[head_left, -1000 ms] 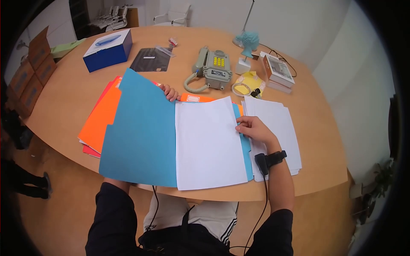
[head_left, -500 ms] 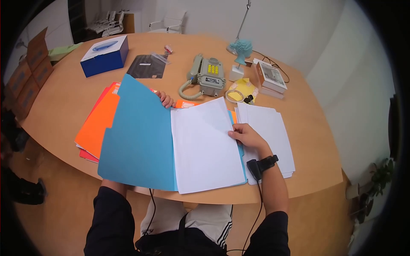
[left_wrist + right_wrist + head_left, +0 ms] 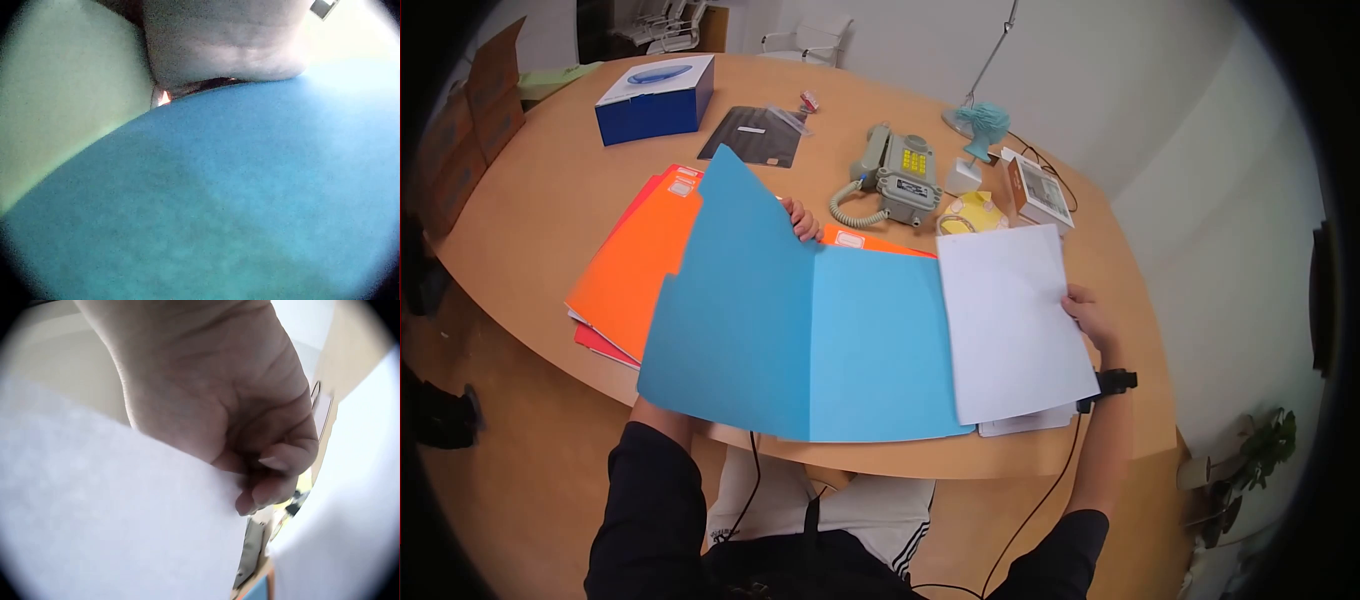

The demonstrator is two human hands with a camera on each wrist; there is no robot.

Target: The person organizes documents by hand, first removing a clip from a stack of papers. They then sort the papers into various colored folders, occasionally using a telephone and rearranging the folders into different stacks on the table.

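A light-blue folder [image 3: 878, 345] is spread open at the table's front edge, its left cover raised and its right side bare. My left hand [image 3: 802, 220] grips this cover from behind; only some fingers show, curled at its edge, and the forearm passes underneath. In the left wrist view, the blue cover [image 3: 206, 194] hides much of that hand [image 3: 225, 47]. With curled fingers, my right hand [image 3: 1090, 315] pinches white paper [image 3: 1012, 325] by its right edge. The paper is held over the white paper stack [image 3: 1025, 421], mostly covering it.
Orange folders [image 3: 635, 265] and red ones lie at left. Behind are a grey telephone [image 3: 900, 175], a blue-and-white box [image 3: 655, 100], a dark flat pouch [image 3: 752, 137], a small teal fan [image 3: 983, 128] and a boxed item [image 3: 1040, 190]. A cable [image 3: 752, 490] hangs in front.
My right hand has lifted the white paper out of the blue folder and carried it right, over the paper stack. My left hand keeps its grip on the folder's cover.
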